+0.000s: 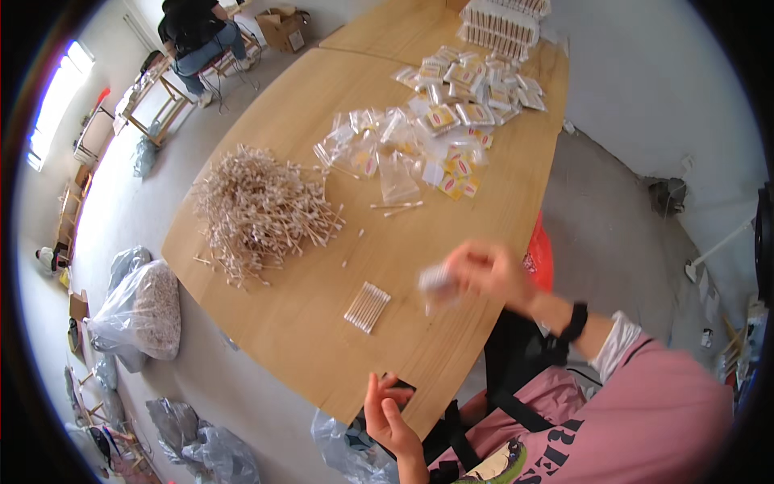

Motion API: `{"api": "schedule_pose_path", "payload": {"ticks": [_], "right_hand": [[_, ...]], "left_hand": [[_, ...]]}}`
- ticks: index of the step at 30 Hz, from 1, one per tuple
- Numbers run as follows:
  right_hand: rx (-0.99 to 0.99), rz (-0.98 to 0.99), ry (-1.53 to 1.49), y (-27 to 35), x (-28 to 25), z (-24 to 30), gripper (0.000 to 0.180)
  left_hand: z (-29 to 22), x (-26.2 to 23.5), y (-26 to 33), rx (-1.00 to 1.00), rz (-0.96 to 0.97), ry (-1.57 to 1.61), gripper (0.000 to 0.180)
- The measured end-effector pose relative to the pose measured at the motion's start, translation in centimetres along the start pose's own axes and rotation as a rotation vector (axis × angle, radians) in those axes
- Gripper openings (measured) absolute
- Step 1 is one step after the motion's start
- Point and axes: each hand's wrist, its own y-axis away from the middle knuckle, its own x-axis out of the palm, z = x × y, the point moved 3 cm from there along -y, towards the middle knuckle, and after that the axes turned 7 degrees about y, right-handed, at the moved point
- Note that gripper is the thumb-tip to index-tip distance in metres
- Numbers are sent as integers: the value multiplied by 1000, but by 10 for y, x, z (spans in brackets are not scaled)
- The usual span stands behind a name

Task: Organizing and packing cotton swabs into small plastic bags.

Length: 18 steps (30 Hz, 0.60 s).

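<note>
My right hand (493, 274) is above the right side of the table, its fingers pinching a small clear packet (438, 286) that looks filled with cotton swabs; motion blurs both. Over the near edge, my left hand (390, 415) is raised with its fingers apart and nothing in it. Between the hands and the big heap, a neat row of cotton swabs (368, 307) lies side by side on the wooden table (310, 347). To the far left of that row spreads a large loose heap of cotton swabs (262, 211). A few single swabs (397, 207) lie apart from it.
Clear plastic bags (397, 173) and yellow cards (458, 173) lie mid-table. Beyond them are piled filled swab packets (472, 89) and stacked bundles (500, 32). A sack of swabs (149, 310) stands on the floor at left. Another person (197, 40) sits at the far left.
</note>
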Motion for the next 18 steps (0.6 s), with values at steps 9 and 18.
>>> {"api": "schedule_pose_path", "payload": {"ticks": [9,18], "right_hand": [[-309,-602,-386,-230,-201,31,27],[-545,-635,745,-197,-134,-8,43]], "left_hand": [[14,24,11,-204,394,-149,12],[23,16,15,-199,442,-174,14]]}}
